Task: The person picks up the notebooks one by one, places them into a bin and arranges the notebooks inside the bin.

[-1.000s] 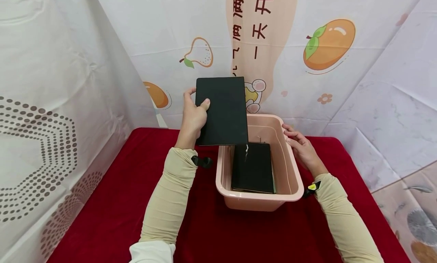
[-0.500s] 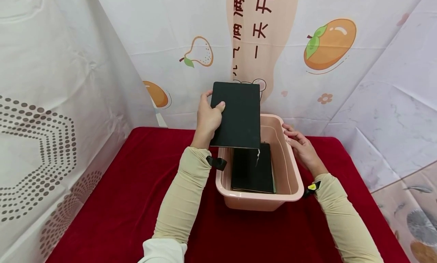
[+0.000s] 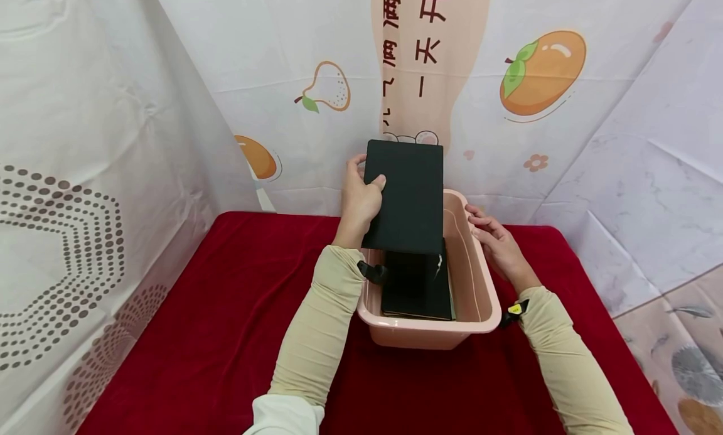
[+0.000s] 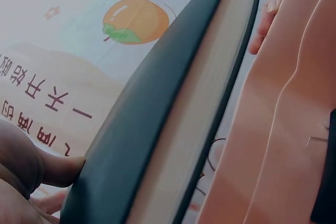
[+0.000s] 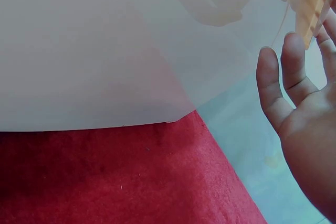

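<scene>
My left hand (image 3: 361, 199) grips a black hardcover book (image 3: 408, 196) by its left edge, thumb on the front cover. In the head view the book tilts over the far left part of a pink plastic basin (image 3: 487, 297), and a short white ribbon hangs from its lower corner. The left wrist view shows its pale page edges (image 4: 184, 124) between the covers. Another black book (image 3: 418, 297) lies inside the basin, partly hidden by the held one. My right hand (image 3: 503, 250) rests its extended fingers (image 5: 269, 72) against the basin's right side near the rim.
The basin stands on a table with a red velvet cloth (image 3: 226, 322). Behind it hangs a white printed curtain (image 3: 271, 39) with fruit pictures and writing. More curtain (image 3: 649, 190) closes off the right side.
My left hand has carried the book rightward and slightly down, farther over the basin. The right hand and the basin have stayed in place.
</scene>
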A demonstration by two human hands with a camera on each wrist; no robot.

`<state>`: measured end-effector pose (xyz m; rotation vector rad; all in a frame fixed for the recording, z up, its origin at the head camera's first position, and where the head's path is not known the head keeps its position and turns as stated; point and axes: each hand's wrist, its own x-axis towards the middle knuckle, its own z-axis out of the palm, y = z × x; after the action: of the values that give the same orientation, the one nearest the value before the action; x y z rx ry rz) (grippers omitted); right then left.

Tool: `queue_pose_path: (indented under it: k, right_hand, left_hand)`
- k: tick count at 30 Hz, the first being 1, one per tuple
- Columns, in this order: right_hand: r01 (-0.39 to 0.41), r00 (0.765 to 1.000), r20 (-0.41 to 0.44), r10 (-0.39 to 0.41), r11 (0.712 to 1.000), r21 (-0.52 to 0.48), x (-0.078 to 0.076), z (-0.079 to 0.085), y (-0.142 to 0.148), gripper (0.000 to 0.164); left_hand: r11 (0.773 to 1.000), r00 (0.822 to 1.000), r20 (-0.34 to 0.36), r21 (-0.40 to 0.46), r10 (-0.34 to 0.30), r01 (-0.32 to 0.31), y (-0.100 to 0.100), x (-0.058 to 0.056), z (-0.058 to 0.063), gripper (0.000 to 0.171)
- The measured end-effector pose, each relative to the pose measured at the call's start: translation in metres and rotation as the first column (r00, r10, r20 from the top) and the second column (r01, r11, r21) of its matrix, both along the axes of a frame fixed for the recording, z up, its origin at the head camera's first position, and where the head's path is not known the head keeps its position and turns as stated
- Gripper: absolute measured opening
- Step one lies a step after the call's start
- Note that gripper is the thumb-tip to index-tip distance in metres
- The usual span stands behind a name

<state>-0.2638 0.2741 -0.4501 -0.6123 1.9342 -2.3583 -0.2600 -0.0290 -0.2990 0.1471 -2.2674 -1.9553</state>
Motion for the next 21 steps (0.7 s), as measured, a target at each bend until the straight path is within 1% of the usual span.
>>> queue_pose_path:
  k: [6,11,15,18,20,21]
  right_hand:
    - [0.01,1.0,0.009,-0.01,1.0,0.004,-0.001,-0.001,0.0,0.027]
    - [-0.004,1.0,0.006,0.004,1.0,-0.009,-0.002,-0.003,-0.001,0.029]
    - [-0.011,1.0,0.002,0.011,0.999,-0.033,-0.001,-0.003,-0.002,0.028]
    - [-0.013,1.0,0.005,0.013,0.999,-0.048,0.0,-0.002,-0.002,0.028]
    - [-0.009,1.0,0.005,0.009,0.999,-0.044,0.0,-0.002,-0.002,0.028]
    - [-0.007,1.0,0.005,0.007,0.999,-0.045,0.001,-0.001,-0.001,0.028]
  left_hand:
    - [1.0,1.0,0.018,0.009,-0.007,0.007,0.009,-0.001,-0.004,0.059]
    - [0.999,0.999,0.034,0.048,0.002,-0.003,0.013,-0.003,-0.005,0.058]
    - [0.998,0.998,0.054,0.065,-0.012,0.008,0.019,-0.004,-0.005,0.061]
    - [0.999,0.998,0.061,0.045,-0.002,-0.001,0.025,-0.003,-0.005,0.06]
    - [1.0,0.998,0.068,0.008,0.014,-0.015,0.03,-0.002,-0.004,0.06]
    - [0.999,0.997,0.071,-0.024,0.023,-0.021,0.032,-0.002,-0.004,0.059]
